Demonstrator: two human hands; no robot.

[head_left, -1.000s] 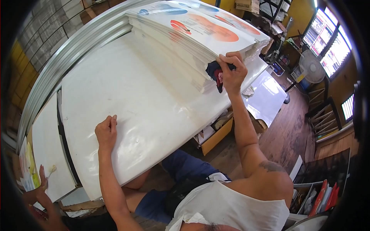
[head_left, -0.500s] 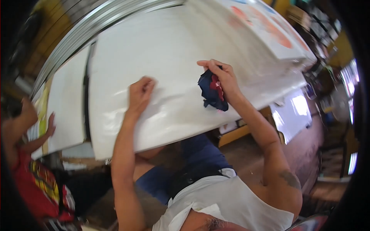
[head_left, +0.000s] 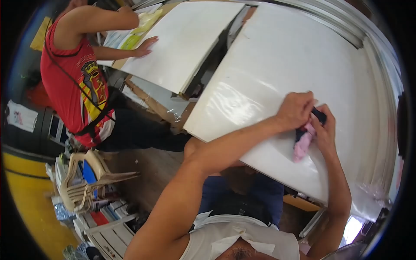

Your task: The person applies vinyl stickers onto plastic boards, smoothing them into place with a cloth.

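A small bundle of dark navy and pink cloth (head_left: 304, 143) hangs from my hands above the white-covered table (head_left: 260, 82). My right hand (head_left: 325, 130) is closed around its upper part, thumb pressed against the fabric. Close beside it, my left hand (head_left: 298, 112) is closed with its fingertips pinched at the top of the same cloth. The pink part droops downward, and the dark part shows between the hands and along the left side. My fingers hide some of the fabric.
To the left, a person in a red sleeveless shirt (head_left: 73, 82) rests a hand (head_left: 146, 47) on a second white table (head_left: 186, 39). A dark gap separates the tables. A beige plastic chair (head_left: 89, 175) and piled items stand at lower left. Metal rails (head_left: 323, 24) run along the far edge.
My view has swung left. My left hand, apart and loosely curled before, has come to the cloth in my right hand. More pink fabric now shows.
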